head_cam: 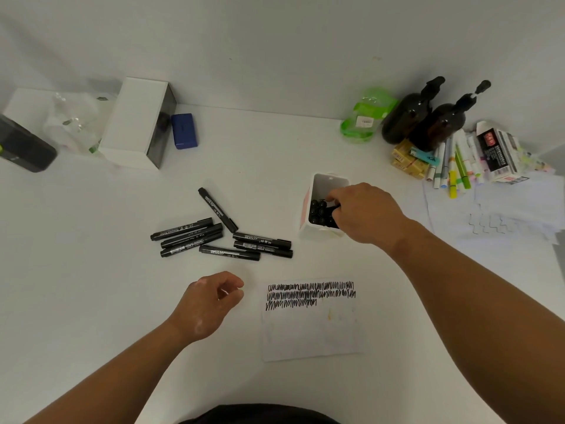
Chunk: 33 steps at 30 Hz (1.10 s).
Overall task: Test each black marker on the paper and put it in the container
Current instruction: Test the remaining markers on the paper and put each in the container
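R hand (363,212) over container (331,180), fingers pinching a marker (332,209) at its mouth; stored markers (318,211) packed inside, caps up. Container stands on table (91,240), right of centre, beyond paper (312,328). L hand (208,304) loosely curled, holding nothing, just left of paper, not touching it. Seven loose markers (223,237), capped, lie clustered left of container. Paper: three rows of black scribble (310,293) along far edge.

Black markers (262,239), white container (324,181), black-scribbled paper (312,330)
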Each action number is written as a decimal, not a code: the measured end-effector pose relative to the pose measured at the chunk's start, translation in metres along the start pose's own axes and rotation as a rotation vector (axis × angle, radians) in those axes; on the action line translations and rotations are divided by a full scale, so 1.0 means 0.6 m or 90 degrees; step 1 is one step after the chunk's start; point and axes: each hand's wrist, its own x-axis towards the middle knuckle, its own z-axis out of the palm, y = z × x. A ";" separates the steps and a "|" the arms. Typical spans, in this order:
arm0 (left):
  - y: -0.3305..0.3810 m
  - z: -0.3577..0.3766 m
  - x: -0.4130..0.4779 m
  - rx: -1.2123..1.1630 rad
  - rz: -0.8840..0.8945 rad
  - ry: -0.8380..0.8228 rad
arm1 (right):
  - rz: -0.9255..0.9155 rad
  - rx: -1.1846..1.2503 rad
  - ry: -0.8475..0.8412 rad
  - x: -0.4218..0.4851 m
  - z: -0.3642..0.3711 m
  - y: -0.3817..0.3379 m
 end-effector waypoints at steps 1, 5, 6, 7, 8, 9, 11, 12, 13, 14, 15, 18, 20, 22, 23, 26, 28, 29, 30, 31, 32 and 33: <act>-0.003 -0.002 0.007 0.034 0.012 0.017 | 0.001 0.006 0.004 -0.002 -0.002 0.001; -0.010 -0.016 0.048 0.181 0.070 0.091 | -0.003 0.076 0.098 -0.026 -0.009 0.009; -0.009 -0.021 0.059 0.209 0.075 0.100 | -0.010 0.104 0.140 -0.037 -0.008 0.012; -0.006 -0.025 0.070 0.234 0.081 0.106 | -0.020 0.134 0.182 -0.048 -0.006 0.014; -0.002 -0.027 0.081 0.254 0.089 0.109 | -0.031 0.167 0.216 -0.061 -0.003 0.017; 0.002 -0.028 0.090 0.272 0.096 0.110 | -0.042 0.200 0.245 -0.076 0.002 0.018; 0.006 -0.024 0.105 0.311 0.095 0.104 | -0.057 0.254 0.298 -0.106 0.018 0.018; 0.006 -0.020 0.111 0.333 0.087 0.097 | -0.058 0.276 0.317 -0.122 0.029 0.016; 0.006 -0.016 0.115 0.352 0.077 0.086 | -0.056 0.295 0.324 -0.136 0.043 0.013; 0.004 -0.012 0.116 0.367 0.067 0.075 | -0.051 0.315 0.316 -0.150 0.059 0.008; 0.002 -0.007 0.117 0.379 0.059 0.063 | -0.042 0.333 0.295 -0.161 0.077 0.003; -0.006 0.009 0.109 0.415 0.053 0.037 | -0.021 0.364 0.207 -0.186 0.136 -0.008; -0.008 0.020 0.096 0.425 0.054 0.029 | -0.007 0.378 0.156 -0.198 0.174 -0.013; -0.008 0.032 0.080 0.405 0.044 0.020 | 0.009 0.385 0.106 -0.204 0.209 -0.018; -0.008 0.037 0.071 0.383 0.037 0.017 | 0.017 0.388 0.079 -0.206 0.224 -0.020; 0.003 0.047 0.043 0.271 0.006 0.005 | 0.037 0.392 0.014 -0.208 0.258 -0.024; 0.018 0.051 0.020 0.129 -0.045 -0.005 | 0.046 0.405 -0.020 -0.211 0.271 -0.026; 0.027 0.053 0.007 0.033 -0.078 -0.017 | 0.049 0.420 -0.037 -0.213 0.275 -0.027; 0.037 0.056 -0.006 -0.070 -0.109 -0.033 | 0.049 0.446 -0.055 -0.216 0.278 -0.030; 0.046 0.060 -0.019 -0.172 -0.132 -0.053 | 0.046 0.481 -0.080 -0.219 0.280 -0.033; 0.055 0.063 -0.031 -0.269 -0.149 -0.077 | 0.039 0.522 -0.116 -0.222 0.280 -0.037; 0.063 0.067 -0.043 -0.358 -0.164 -0.102 | 0.033 0.569 -0.162 -0.225 0.279 -0.042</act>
